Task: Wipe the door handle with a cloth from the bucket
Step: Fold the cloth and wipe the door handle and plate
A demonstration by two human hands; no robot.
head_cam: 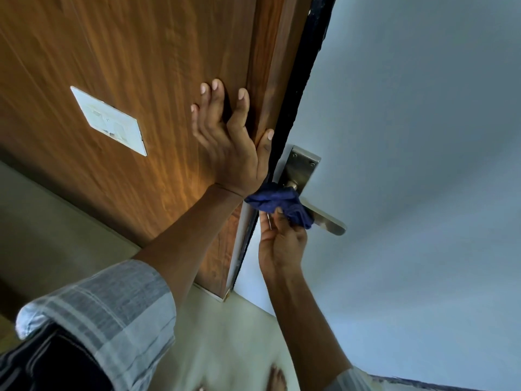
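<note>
A steel lever door handle on a steel backplate sticks out from the pale blue door. A dark blue cloth is wrapped over the lever's inner part, near the spindle. My right hand grips the cloth from below, fingers pinched on it. My left hand lies flat against the wooden panel, fingers spread, thumb on the frame's edge just above the backplate. No bucket is in view.
A white switch plate is set in the wooden panel to the left. A black strip runs along the door's edge. Pale floor shows below, with a bare foot near the bottom edge.
</note>
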